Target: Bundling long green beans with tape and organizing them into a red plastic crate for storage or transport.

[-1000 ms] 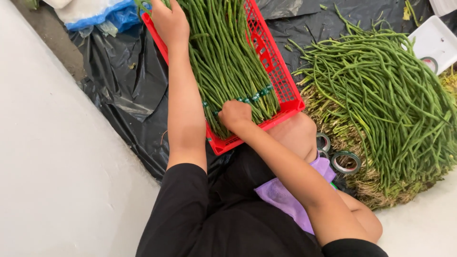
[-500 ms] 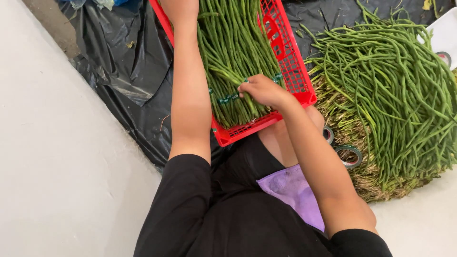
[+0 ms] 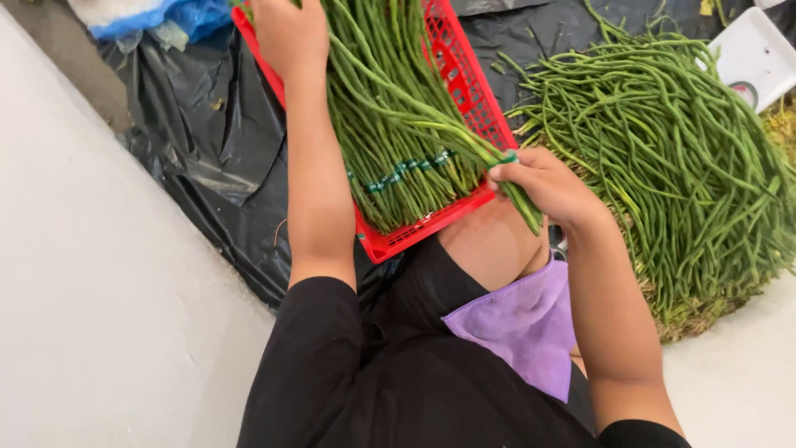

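In the head view, a bundle of long beans (image 3: pixel 497 170) is gripped near its cut ends by the right hand (image 3: pixel 543 187), fingers closed tightly around it — the bundle's long axis runs up and to the left, away from the fist, across the red crate (image 3: pixel 464 83). The left hand (image 3: pixel 286 33) is laid flat on the banded beans (image 3: pixel 390 108) at the crate's far end; its fingers are cut off by the frame edge, so their spread cannot be told. A loose heap of beans (image 3: pixel 672 158) is seen just right of the right hand — the nearer one.
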